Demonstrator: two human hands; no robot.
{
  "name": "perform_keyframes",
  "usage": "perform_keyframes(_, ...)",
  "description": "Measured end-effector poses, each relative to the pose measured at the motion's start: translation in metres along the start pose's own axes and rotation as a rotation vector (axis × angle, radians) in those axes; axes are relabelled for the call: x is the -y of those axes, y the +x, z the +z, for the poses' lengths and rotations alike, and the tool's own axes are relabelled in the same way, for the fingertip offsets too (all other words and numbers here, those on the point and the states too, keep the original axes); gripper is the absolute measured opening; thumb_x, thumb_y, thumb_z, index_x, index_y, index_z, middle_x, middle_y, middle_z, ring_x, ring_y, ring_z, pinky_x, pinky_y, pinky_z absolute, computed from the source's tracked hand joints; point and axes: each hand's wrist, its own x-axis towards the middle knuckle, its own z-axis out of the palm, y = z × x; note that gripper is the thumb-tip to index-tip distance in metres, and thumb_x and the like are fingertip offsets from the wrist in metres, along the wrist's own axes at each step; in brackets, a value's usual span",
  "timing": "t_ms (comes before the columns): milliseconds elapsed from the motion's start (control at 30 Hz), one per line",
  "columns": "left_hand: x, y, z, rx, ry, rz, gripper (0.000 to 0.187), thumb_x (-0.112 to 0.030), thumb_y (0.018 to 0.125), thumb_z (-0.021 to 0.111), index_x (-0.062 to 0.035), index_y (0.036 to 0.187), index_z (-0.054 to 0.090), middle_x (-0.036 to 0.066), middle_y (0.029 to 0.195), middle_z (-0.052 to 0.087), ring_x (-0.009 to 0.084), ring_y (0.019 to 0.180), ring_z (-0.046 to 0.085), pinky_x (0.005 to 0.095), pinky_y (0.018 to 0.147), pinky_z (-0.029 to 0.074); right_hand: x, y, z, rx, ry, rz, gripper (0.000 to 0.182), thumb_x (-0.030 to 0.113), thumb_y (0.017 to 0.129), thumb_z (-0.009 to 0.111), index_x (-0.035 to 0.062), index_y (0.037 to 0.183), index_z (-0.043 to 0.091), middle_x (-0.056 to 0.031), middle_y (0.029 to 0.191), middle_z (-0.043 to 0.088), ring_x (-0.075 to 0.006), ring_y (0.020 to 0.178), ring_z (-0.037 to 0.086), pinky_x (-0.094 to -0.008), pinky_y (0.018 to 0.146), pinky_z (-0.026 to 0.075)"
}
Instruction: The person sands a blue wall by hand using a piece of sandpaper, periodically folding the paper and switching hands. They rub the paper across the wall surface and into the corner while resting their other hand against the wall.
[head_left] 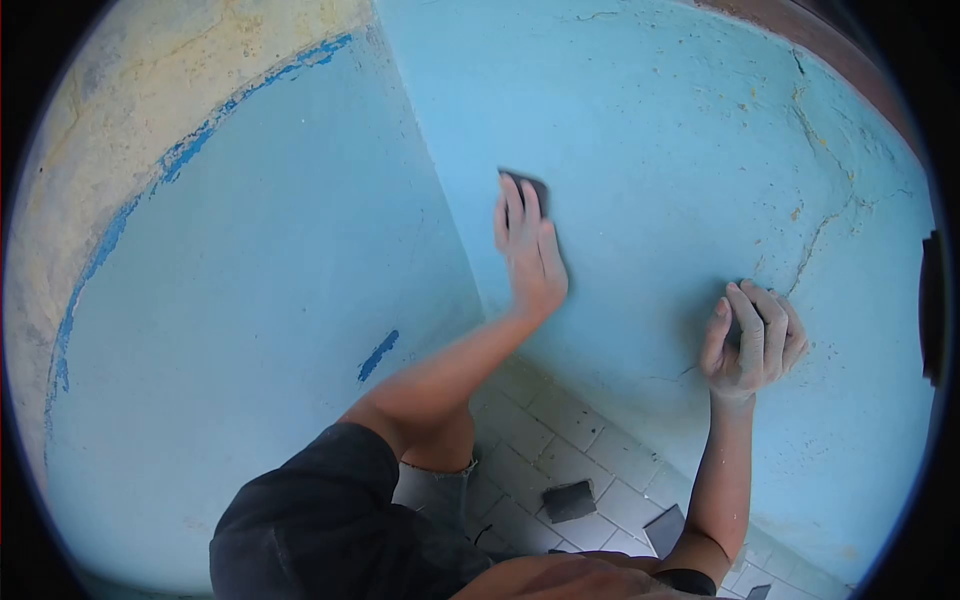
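My left hand (530, 245) presses a dark piece of sandpaper (541, 188) flat against the light blue wall (620, 200). Its fingers lie over the piece, and only the top and right edges of the sandpaper show. Farther right and lower, my right hand (757, 335) rests its bent fingertips on the same wall, below a crack. The thumb stands apart from the fingers, and nothing can be made out in that hand. Pale dust coats both hands.
A second blue wall (260, 230) meets this one at a corner on the left, with peeled, darker blue edges. Cracks (820, 240) run down the right wall. Dark sheets (569, 502) lie on the tiled floor (520, 430) by my legs.
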Motion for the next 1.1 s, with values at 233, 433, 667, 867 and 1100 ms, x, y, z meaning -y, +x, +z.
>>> perform_keyframes(233, -0.001, 0.116, -0.010, -0.156, 0.036, -0.270, 0.057, -0.026, 0.110, 0.031, 0.0140, 0.151, 0.032, 0.033, 0.160, 0.027, 0.0472, 0.151, 0.020, 0.0536, 0.122, 0.010, -0.002, -0.002, 0.000, 0.017, 0.039, -0.001, 0.007, 0.019, 0.087, 0.074, 0.0213, 0.093, 0.076, 0.0065, 0.095, 0.072, -0.0169, 0.094, 0.061, -0.0292, 0.086, 0.040)
perform_keyframes(433, -0.019, -0.013, -0.006, 0.111, 0.025, 0.078, 0.053, -0.021, 0.107, 0.040, 0.0102, 0.150, 0.037, 0.031, 0.162, 0.025, 0.0483, 0.143, 0.030, 0.0535, 0.117, 0.019, 0.000, 0.000, 0.000, 0.000, 0.012, 0.007, 0.009, 0.019, 0.085, 0.075, 0.0218, 0.093, 0.076, 0.0067, 0.096, 0.072, -0.0171, 0.094, 0.061, -0.0292, 0.084, 0.039)
perform_keyframes(667, -0.029, 0.119, -0.006, -0.092, 0.067, -0.126, 0.054, -0.019, 0.108, 0.035, 0.0158, 0.149, 0.035, 0.036, 0.159, 0.026, 0.0454, 0.148, 0.025, 0.0527, 0.120, 0.012, -0.002, -0.003, -0.001, 0.025, 0.005, -0.003, 0.010, 0.020, 0.083, 0.076, 0.0230, 0.093, 0.076, 0.0076, 0.097, 0.072, -0.0166, 0.095, 0.061, -0.0294, 0.082, 0.038)
perform_keyframes(867, -0.065, -0.022, 0.004, 0.227, 0.087, 0.141, 0.054, -0.021, 0.105, 0.042, 0.0104, 0.149, 0.039, 0.033, 0.160, 0.029, 0.0477, 0.142, 0.029, 0.0526, 0.117, 0.017, 0.001, -0.002, -0.001, 0.017, -0.002, 0.020, 0.012, 0.019, 0.083, 0.077, 0.0232, 0.093, 0.076, 0.0078, 0.097, 0.072, -0.0170, 0.097, 0.061, -0.0298, 0.083, 0.038)
perform_keyframes(1100, -0.046, 0.118, -0.003, -0.152, 0.056, -0.105, 0.055, -0.018, 0.104, 0.042, 0.0101, 0.151, 0.036, 0.032, 0.161, 0.027, 0.0469, 0.141, 0.031, 0.0518, 0.118, 0.014, 0.001, -0.007, -0.002, 0.033, 0.046, 0.005, 0.012, 0.018, 0.081, 0.076, 0.0221, 0.092, 0.076, 0.0078, 0.097, 0.072, -0.0173, 0.096, 0.061, -0.0299, 0.083, 0.039)
